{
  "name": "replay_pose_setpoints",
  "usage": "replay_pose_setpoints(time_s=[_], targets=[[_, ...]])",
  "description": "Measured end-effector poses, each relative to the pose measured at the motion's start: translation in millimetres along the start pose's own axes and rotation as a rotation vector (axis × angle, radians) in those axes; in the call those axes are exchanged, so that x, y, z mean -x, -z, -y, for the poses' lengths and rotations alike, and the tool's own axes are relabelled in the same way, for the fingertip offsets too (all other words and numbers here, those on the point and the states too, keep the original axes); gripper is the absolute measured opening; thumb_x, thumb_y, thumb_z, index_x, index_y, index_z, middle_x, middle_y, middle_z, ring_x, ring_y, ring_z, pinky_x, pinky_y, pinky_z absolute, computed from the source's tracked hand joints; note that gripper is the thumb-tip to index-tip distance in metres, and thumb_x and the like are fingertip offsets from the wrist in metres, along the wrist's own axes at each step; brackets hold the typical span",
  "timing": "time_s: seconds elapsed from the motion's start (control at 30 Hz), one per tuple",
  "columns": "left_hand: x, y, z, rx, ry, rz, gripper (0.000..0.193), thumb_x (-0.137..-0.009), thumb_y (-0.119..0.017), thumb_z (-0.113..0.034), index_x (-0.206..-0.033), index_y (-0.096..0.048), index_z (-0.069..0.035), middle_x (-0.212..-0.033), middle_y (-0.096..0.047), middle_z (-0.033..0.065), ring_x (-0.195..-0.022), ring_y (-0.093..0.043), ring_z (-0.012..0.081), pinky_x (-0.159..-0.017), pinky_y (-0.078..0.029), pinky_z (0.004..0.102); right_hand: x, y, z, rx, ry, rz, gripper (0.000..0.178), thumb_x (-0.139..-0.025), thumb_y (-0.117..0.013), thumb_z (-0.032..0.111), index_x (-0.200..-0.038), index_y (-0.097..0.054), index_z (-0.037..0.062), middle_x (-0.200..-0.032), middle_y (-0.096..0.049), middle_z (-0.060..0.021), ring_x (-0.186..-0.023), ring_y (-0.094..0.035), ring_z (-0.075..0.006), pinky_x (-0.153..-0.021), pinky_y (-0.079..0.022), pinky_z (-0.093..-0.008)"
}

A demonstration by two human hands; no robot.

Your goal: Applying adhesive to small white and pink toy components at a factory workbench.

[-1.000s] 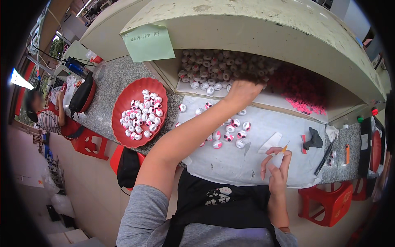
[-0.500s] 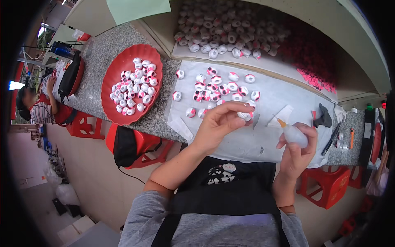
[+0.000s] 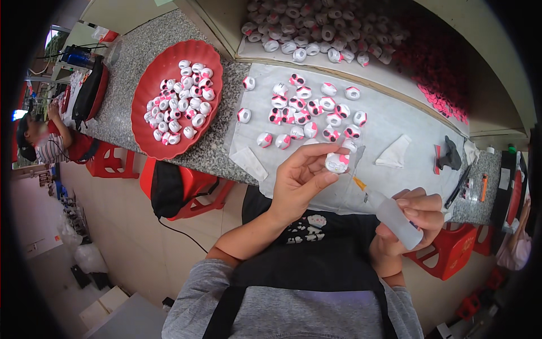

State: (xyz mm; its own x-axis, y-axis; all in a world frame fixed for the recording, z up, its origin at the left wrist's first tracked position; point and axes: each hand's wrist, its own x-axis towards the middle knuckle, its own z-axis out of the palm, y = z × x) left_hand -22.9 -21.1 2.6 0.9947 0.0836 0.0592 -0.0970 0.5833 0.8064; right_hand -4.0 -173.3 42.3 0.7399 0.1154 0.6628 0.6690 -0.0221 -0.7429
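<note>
Between the thumb and fingers of my left hand [image 3: 302,181] is a small white-and-pink figure head [image 3: 337,163], rounded like a bead. My right hand [image 3: 422,210] grips a translucent white squeeze bottle [image 3: 400,224]. The bottle lies tilted, its orange needle tip [image 3: 359,183] pointing up and left toward the held head, with a short gap between them. Beyond my left hand, several similar white heads [image 3: 296,103] with pink and dark patches stand in loose rows on a white sheet [image 3: 251,135] over the tabletop.
A red scalloped tray [image 3: 139,101] of heads stands at left on the speckled counter [image 3: 228,155]. Behind are a shelf heap of white heads [image 3: 322,28] and pink pieces [image 3: 443,104]. A white scrap [image 3: 394,152] and black cloth [image 3: 450,153] lie at right. A person [image 3: 53,138] sits far left.
My right hand has come lower and turned the bottle, bringing its needle tip left, nearer the held head. My left hand still holds the head; the whole view has shifted slightly.
</note>
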Motion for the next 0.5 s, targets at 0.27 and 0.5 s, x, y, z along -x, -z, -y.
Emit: replay_pose_setpoints(time_s=[0.27,0.5], targets=[[1.2,-0.5,1.0,-0.011,-0.003,-0.006,0.035,-0.071,-0.054,-0.002,-0.104,-0.042,0.001,-0.101,-0.048,0.0170,-0.092,-0.050,0.0194,-0.079,-0.043,0.0342,0.8,2.0,6.2,-0.037,-0.047,0.039,0.041,-0.052,-0.075,0.016,-0.079,-0.045,0.0066,-0.076,-0.045,-0.0053,-0.057,-0.046,-0.0132,-0.049,-0.041,-0.0217],[1.0,-2.4,1.0,-0.018,0.002,-0.006,0.034,-0.071,-0.054,0.000,-0.103,-0.042,0.002,-0.100,-0.048,0.0170,-0.090,-0.051,0.0193,-0.078,-0.043,0.0339,2.5,-2.6,3.2,-0.011,-0.043,0.014,0.039,-0.056,-0.073,0.021,-0.078,-0.045,0.0076,-0.073,-0.045,-0.0040,-0.053,-0.043,-0.0107,-0.046,-0.037,-0.0195]])
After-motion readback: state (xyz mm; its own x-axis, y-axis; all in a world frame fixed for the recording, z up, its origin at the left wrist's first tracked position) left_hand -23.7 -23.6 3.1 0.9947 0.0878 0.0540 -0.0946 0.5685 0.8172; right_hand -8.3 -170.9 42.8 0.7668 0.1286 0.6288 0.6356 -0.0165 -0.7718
